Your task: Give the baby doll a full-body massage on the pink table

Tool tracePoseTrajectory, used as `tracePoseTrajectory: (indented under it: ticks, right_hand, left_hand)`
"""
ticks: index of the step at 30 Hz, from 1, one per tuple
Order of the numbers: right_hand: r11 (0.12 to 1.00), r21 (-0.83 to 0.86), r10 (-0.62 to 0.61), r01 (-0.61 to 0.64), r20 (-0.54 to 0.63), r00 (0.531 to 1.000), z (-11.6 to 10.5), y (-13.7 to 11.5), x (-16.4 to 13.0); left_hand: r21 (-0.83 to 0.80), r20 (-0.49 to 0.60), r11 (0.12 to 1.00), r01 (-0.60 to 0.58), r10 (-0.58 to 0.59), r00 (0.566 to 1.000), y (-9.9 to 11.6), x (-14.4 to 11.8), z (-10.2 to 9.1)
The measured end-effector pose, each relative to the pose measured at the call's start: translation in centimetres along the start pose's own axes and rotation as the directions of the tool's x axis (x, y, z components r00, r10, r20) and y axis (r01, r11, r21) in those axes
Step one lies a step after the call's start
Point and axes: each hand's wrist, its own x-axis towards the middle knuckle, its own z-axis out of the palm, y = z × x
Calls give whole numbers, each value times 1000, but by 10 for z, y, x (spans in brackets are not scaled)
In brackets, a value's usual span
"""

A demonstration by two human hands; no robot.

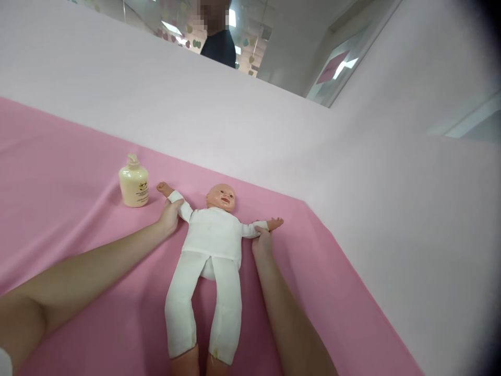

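A baby doll [211,245] in a white one-piece suit lies face-up on a pink cloth [58,219], stretched out between the person's two bare forearms. The left hand [170,215] grips the doll's sleeved arm near the wrist, fingers wrapped around it, with the doll's small bare hand sticking out just beyond the grasp. The right hand [261,240] holds the doll's other arm at the cuff from below, fingers closed around the sleeve, the doll's palm showing just past the fingertips. Both doll arms are spread wide to the sides; its legs run back toward the person, between the forearms. A cream-coloured pump bottle [133,183] stands upright on the cloth just beyond and outside the left hand, not touching it. Past both hands rises a pale partition wall [242,115], and above its top edge a second person in a dark top [219,47] is partly visible.
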Motion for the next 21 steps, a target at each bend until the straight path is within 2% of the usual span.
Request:
tracePoseTrajectory:
  ticks: [4,6,7,9,11,13,14,16,18,19,21]
  right_hand:
    - [986,-137,-89,98,71,994,13,-20,-20]
    - [957,-230,-143,178,161,977,20,-30,-31]
    - [937,-274,-160,218,218,963,23,-33,-35]
    - [878,-365,-173,310,362,916,27,-37,-42]
    - [791,-433,-179,432,512,840,29,-37,-45]
    - [706,-462,-185,537,612,769,29,-36,-45]
    - [677,-465,-192,570,637,747,29,-35,-44]
    - [656,-467,-198,593,651,732,29,-34,-44]
    - [671,-464,-201,579,637,744,30,-35,-44]
    - [691,-458,-198,559,624,756,30,-36,-44]
    - [758,-437,-178,484,575,799,32,-39,-46]
  left_hand:
    - [129,74,989,-78,69,995,-3,-2,-1]
    - [252,203,953,-170,120,972,-4,-5,-1]
    - [323,299,917,-234,136,944,-4,-7,-1]
    - [443,509,798,-410,152,847,-2,-12,0]
    - [482,685,641,-598,150,713,0,-16,1]
    - [468,776,514,-718,150,613,2,-19,3]
    - [466,792,478,-744,148,592,3,-19,3]
    - [478,795,452,-753,143,590,3,-20,3]
    - [488,777,473,-733,147,612,4,-21,3]
    - [494,760,499,-712,150,633,4,-22,3]
    - [507,696,592,-627,148,703,4,-23,4]
